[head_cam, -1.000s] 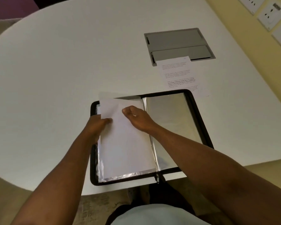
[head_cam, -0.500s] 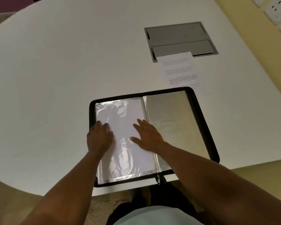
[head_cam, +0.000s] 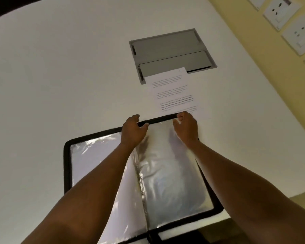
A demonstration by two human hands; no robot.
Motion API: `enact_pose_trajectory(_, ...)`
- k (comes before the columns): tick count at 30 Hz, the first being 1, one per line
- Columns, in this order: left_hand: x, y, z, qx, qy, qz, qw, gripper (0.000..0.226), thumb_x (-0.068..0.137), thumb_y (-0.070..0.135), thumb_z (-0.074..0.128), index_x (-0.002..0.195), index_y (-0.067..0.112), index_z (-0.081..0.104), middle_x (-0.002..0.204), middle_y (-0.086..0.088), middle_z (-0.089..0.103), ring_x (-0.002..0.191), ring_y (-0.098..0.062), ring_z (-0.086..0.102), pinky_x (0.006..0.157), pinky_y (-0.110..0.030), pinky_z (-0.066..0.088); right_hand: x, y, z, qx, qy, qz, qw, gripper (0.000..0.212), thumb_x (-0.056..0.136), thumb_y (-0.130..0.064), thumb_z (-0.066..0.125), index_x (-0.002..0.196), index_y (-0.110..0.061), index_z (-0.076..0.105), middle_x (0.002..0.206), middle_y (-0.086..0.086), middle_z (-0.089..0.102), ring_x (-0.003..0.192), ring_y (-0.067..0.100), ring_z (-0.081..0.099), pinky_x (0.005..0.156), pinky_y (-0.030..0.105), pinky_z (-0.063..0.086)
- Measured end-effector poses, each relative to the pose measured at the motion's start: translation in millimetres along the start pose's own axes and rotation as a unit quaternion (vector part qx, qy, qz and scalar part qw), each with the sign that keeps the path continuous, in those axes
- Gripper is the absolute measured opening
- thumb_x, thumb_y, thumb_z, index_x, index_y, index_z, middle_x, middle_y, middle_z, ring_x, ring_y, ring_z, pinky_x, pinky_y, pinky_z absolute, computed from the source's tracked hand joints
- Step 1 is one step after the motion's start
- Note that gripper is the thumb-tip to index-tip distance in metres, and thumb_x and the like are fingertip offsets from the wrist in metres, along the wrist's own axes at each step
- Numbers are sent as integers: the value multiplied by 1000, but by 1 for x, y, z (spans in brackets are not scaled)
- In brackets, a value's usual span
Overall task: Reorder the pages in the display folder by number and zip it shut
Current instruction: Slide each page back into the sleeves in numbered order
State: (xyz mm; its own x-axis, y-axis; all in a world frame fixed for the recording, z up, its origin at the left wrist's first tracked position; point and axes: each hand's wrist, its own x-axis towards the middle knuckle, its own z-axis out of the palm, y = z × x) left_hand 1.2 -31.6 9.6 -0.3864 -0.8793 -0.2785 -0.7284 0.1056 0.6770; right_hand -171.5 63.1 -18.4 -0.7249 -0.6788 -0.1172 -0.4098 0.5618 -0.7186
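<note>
Head view: the display folder (head_cam: 102,166) lies open at the near edge of the white table (head_cam: 60,76). The left hand (head_cam: 133,132) and the right hand (head_cam: 186,128), fingers curled, grip the folder's far black rim. A printed page (head_cam: 173,91) lies just beyond, its far end overlapping the grey hatch (head_cam: 167,50).

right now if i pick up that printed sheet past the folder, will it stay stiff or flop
The printed sheet is probably floppy: it looks like one thin page lying flat. Likely very light, so a nudge may slide it across the smooth white table.
</note>
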Motion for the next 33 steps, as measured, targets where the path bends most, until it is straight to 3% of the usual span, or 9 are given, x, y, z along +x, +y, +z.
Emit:
enact_pose_trajectory(6, 83, 57, 53, -86, -9, -129, 988, 80, 81, 37, 76, 145, 10, 35, 144, -14, 37, 131, -28, 43, 108, -36, 39, 109, 20, -29, -110, 4, 84, 990, 47, 85, -28, 70, 122, -6, 51, 123, 14, 53, 114, 30, 52, 92, 35, 44)
enact_pose_trajectory(11, 127, 87, 70, -39, -7, -245, 969, 89, 73, 50, 79, 136, 3, 36, 137, -16, 39, 128, -31, 41, 106, -39, 40, 157, 20, -40, -225, -61, 135, 963, 83, 76, -49, 76, 136, -9, 35, 135, 13, 39, 127, 31, 39, 99, 46, 41)
enact_pose_trajectory(16, 157, 107, 83, -46, -2, -312, 949, 100, 65, 47, 86, 136, 5, 30, 134, -13, 39, 125, -27, 41, 103, -41, 44, 189, 18, -36, -233, -105, 162, 953, 101, 70, -52, 81, 141, -4, 27, 140, 15, 37, 129, 31, 39, 100, 39, 41)
enact_pose_trajectory(18, 162, 109, 86, -82, 19, -321, 943, 93, 67, 39, 87, 134, 6, 31, 132, -13, 41, 119, -27, 47, 98, -41, 49, 196, 17, -37, -195, -114, 191, 955, 95, 70, -44, 84, 137, -4, 29, 136, 14, 45, 125, 31, 46, 98, 41, 43)
enact_pose_trajectory(20, 168, 105, 87, -125, 40, -304, 944, 69, 75, 28, 82, 127, 8, 40, 124, -11, 52, 104, -24, 58, 85, -36, 55, 201, 17, -40, -171, -119, 204, 956, 84, 73, -38, 83, 133, -5, 35, 128, 12, 54, 119, 31, 53, 97, 42, 45)
enact_pose_trajectory(22, 170, 102, 85, -129, 55, -257, 956, 34, 85, 19, 69, 113, 9, 53, 112, -8, 62, 88, -20, 61, 70, -30, 53, 204, 18, -42, -175, -112, 160, 965, 63, 81, -35, 77, 128, -7, 45, 122, 10, 59, 111, 29, 59, 89, 37, 48)
enact_pose_trajectory(24, 172, 106, 81, -125, 74, -198, 969, 9, 92, 16, 60, 100, 12, 59, 101, -4, 64, 85, -20, 62, 70, -29, 51, 207, 17, -43, -159, -96, 105, 977, 45, 90, -30, 66, 125, -7, 52, 124, 10, 61, 109, 27, 61, 81, 31, 48)
enact_pose_trajectory(29, 173, 128, 53, -211, 99, -87, 968, 4, 96, 22, 58, 100, 20, 59, 98, 7, 63, 88, -10, 63, 85, -28, 54, 213, -3, -60, 18, -50, 58, 997, 19, 93, -23, 60, 108, -11, 59, 110, 3, 66, 87, 13, 62, 64, 18, 48)
enact_pose_trajectory(33, 167, 132, 14, -278, 97, -57, 954, 8, 94, 20, 62, 101, 17, 64, 104, 3, 70, 92, -13, 68, 85, -32, 58, 206, -29, -81, 213, -79, 46, 973, 24, 90, -28, 67, 113, -23, 61, 105, -9, 67, 90, 3, 65, 73, 17, 54)
